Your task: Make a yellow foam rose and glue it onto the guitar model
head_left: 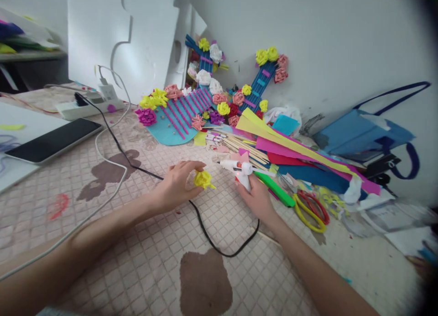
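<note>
Pinching yellow paper flower (203, 179) in left hand (176, 186), thumb and fingertips closed round it from its left side. Held low over the table mat (137, 261); can't tell if touching. Gripping white glue gun (239, 170) in right hand (256, 195), fingers wrapped shut on the handle, gun body sticking up and away from the palm. Red light showing on the gun body.

Key relation: flower just left of the gun grip, short gap between, nothing in it but mat. Gun long axis roughly left-right, nozzle end toward the left, aimed slightly beyond the flower rather than dead on it. Tip too blurred to call exactly. Flower inside the left-hand grip, so left hand nearer; right hand near, not touching it.

Routing of black cord (212, 245): out from under the right wrist, loop toward the body, then beneath the left hand and off far left to the power strip (85, 107). Passes right under the flower grip.

Just right of the gun grip: green-handled cutter (273, 188), then scissors (311, 211) with yellow and red handles further right. Beyond the gun grip: wooden sticks (246, 149), fanned coloured paper sheets (290, 144). Beyond the flower grip, well apart: blue cardboard guitar (178, 119) studded with paper flowers, second guitar (260, 83) leaning on the wall. Far left of both grips: phone (54, 140), dark face up.
</note>
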A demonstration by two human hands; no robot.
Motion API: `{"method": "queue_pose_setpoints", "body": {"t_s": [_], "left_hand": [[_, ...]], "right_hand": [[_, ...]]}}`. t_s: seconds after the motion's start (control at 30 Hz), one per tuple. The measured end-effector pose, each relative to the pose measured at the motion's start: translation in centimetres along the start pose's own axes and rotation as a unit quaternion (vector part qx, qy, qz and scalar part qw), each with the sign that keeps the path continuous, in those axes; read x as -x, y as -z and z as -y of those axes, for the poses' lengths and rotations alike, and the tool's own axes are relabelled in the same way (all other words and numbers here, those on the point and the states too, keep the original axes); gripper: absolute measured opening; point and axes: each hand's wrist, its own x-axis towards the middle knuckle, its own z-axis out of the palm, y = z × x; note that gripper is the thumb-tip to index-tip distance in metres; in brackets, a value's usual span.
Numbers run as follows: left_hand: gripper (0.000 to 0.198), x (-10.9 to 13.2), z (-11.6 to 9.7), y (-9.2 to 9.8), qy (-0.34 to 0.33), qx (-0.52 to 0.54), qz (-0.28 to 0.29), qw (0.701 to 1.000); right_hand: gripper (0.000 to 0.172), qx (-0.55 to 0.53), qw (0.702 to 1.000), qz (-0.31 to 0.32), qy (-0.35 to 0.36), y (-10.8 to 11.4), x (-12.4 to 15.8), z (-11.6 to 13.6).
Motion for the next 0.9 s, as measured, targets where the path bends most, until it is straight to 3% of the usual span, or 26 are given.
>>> {"method": "queue_pose_setpoints", "body": {"t_s": [0.2,0.4,0.73,0.9], "left_hand": [[0.042,0.6,-0.4,-0.5,-0.014,0.016,0.040,0.999],[0.045,1.0,-0.8,-1.2,-0.019,0.015,0.053,0.998],[0.045,0.8,-1.2,-1.3,-0.021,0.025,0.058,0.998],[0.046,0.9,-1.2,-1.4,-0.030,0.019,0.060,0.998]], "right_hand": [[0.036,-0.005,1.000,0.003,0.000,0.5,0.5,0.0],[0.027,-0.016,1.000,0.006,-0.022,1.2,0.9,-0.3],[0.030,-0.025,0.998,-0.038,0.051,-0.9,0.3,0.0],[0.030,-0.030,0.998,-0.023,0.057,-1.1,-0.2,0.0]]}}
